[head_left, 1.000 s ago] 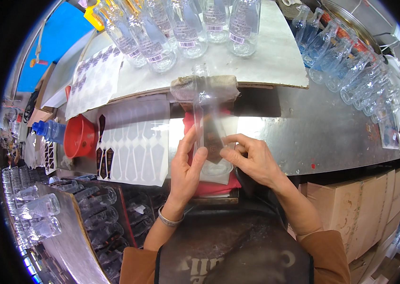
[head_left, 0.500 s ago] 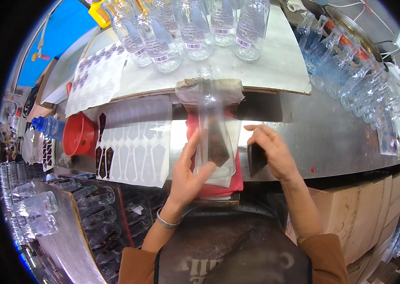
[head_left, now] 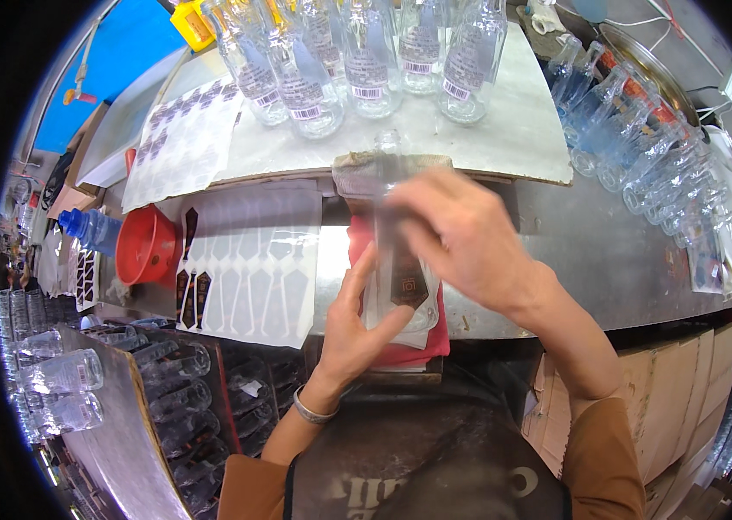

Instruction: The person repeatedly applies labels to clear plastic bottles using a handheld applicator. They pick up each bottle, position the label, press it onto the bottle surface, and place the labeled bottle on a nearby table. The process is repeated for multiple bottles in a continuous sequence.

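Observation:
A clear glass bottle [head_left: 422, 325] lies on its back in front of me, neck pointing away and resting on a rolled cloth [head_left: 353, 174]. On its upper face is a dark tie-shaped label [head_left: 408, 282]. My left hand [head_left: 356, 325] steadies the bottle, fingers along its left side and thumb across its lower body. Over the neck and shoulder, my right hand [head_left: 461, 234] is curled and blurred by motion. A dark flat piece seems pinched under its fingers, mostly hidden. Red cloth [head_left: 437, 334] lies beneath the bottle.
Labelled bottles [head_left: 375, 78] stand on the raised board [head_left: 522, 130]. A dark-label sheet [head_left: 249, 295] and red bowl [head_left: 142, 251] are at left. More clear bottles [head_left: 634, 147] line the right. Cardboard boxes [head_left: 643, 390] sit below right; racked bottles [head_left: 180, 390] below left.
My right hand has swung left from beside the bottle, where it held a dark flat piece, to over the bottle's neck. My left hand stays at the bottle's left side.

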Demonstrator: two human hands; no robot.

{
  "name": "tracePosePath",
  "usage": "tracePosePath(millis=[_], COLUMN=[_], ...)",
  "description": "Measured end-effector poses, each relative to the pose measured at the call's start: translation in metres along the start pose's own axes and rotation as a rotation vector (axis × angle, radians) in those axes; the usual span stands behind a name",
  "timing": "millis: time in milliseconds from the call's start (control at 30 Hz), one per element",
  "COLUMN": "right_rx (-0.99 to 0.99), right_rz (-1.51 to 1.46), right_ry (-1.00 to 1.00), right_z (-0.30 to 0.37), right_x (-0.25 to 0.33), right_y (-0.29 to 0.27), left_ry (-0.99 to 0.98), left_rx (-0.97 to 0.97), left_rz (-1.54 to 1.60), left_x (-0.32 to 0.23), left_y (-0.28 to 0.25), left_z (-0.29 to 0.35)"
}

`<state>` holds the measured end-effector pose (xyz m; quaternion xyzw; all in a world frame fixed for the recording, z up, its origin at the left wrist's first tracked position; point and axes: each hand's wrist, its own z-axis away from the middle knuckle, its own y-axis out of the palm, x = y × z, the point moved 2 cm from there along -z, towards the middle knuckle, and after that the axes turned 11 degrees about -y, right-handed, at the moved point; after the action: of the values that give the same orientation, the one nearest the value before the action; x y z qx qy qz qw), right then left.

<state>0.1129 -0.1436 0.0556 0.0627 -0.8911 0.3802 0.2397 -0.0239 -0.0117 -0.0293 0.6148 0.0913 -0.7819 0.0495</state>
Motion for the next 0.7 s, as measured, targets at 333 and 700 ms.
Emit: tracePosePath(millis=[333, 700], right_rx=[0.003, -0.316], right_rz=[-0.108, -0.582], right_ry=[0.123, 0.678], right_z=[0.05, 0.073], right_x=[0.007, -0.031], right_y=[-0.01, -0.007], left_ry=[0.037, -0.107], left_rx=[-0.062, -0.251], left_rz=[0.237, 0.156], left_x=[-0.005, -0.023], left_y=[-0.026, 0.013], left_z=[-0.023, -0.08])
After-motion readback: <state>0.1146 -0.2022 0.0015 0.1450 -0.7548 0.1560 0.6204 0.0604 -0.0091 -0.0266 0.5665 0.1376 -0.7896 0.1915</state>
